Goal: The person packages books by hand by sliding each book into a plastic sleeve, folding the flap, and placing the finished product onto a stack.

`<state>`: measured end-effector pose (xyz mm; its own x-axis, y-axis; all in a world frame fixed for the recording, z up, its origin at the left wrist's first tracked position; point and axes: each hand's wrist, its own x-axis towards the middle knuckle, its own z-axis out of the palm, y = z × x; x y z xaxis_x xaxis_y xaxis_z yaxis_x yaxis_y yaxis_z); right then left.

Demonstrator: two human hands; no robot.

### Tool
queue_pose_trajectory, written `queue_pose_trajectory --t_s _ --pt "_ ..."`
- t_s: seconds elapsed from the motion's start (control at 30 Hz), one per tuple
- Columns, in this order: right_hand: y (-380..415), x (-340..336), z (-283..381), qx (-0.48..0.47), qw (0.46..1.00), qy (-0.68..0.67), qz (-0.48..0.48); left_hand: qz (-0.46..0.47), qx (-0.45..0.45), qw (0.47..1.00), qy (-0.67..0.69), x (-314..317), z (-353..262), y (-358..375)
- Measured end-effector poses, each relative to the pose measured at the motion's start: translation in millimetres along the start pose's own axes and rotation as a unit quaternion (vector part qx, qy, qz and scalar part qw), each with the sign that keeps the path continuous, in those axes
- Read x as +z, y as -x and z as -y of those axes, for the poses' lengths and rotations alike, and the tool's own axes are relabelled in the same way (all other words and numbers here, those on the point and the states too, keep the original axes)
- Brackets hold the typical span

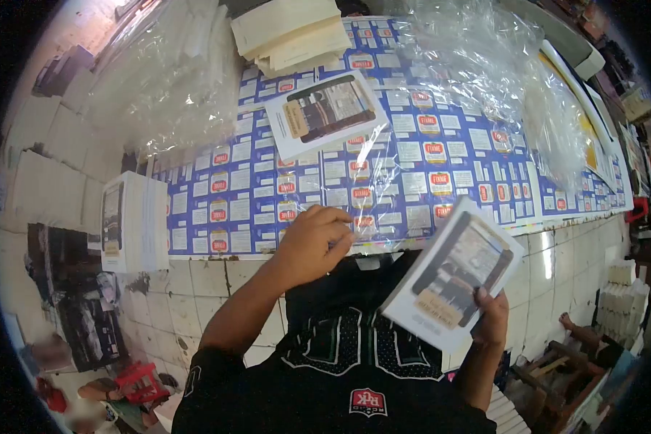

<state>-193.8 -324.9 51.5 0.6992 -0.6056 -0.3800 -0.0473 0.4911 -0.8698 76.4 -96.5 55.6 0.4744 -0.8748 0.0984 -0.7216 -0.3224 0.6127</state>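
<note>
My right hand (492, 317) grips a white book (452, 278) by its lower right edge, thumb over the cover. The book is tilted in front of my body, its cover showing a photo and a tan label. At the table's near edge, my left hand (312, 244) has its fingers curled toward the thumb, the tips at the edge of a clear plastic sleeve (375, 217). A second book with the same cover (325, 114) lies farther back on the table, close to the sleeve's upper end.
Blue printed sheets (257, 184) cover the table. Clear plastic piles lie at back left (173, 79) and back right (477, 58). Cream paper stacks (289, 32) sit at the back. A book stack (134, 223) stands at the left corner. Other people are at lower left.
</note>
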Motion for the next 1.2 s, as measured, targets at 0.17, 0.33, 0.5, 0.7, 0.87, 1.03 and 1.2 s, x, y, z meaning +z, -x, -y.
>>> queue_pose_trajectory --t_s 0.17,0.33,0.5,0.7,0.87,1.03,1.2 --pt "12.3 50.9 -14.4 0.146 0.976 0.01 0.163 -0.04 -0.061 0.992 0.101 -4.7 -3.8 -9.7" --pt "9.3 80.0 -34.2 0.188 0.964 -0.051 0.182 -0.081 -0.119 0.976 0.161 -10.3 -12.9 -1.1" --pt "19.9 75.7 -48.9 0.148 0.981 -0.062 0.107 -0.236 -0.081 0.957 0.146 -1.0 -20.1 30.7" --pt "22.1 72.5 -52.4 0.128 0.99 -0.045 0.044 -0.241 -0.241 0.894 0.292 18.4 3.4 106.9" --pt "7.9 71.2 -52.8 0.104 0.991 -0.08 0.011 -0.124 -0.454 0.728 0.499 30.8 -18.9 105.1" --pt "8.6 75.5 -52.9 0.12 0.988 -0.092 0.016 -0.134 -0.432 0.716 0.531 39.6 -22.9 83.1" --pt "9.4 79.7 -57.9 0.127 0.985 -0.115 -0.01 -0.139 -0.439 0.73 0.505 38.5 -18.4 90.6"
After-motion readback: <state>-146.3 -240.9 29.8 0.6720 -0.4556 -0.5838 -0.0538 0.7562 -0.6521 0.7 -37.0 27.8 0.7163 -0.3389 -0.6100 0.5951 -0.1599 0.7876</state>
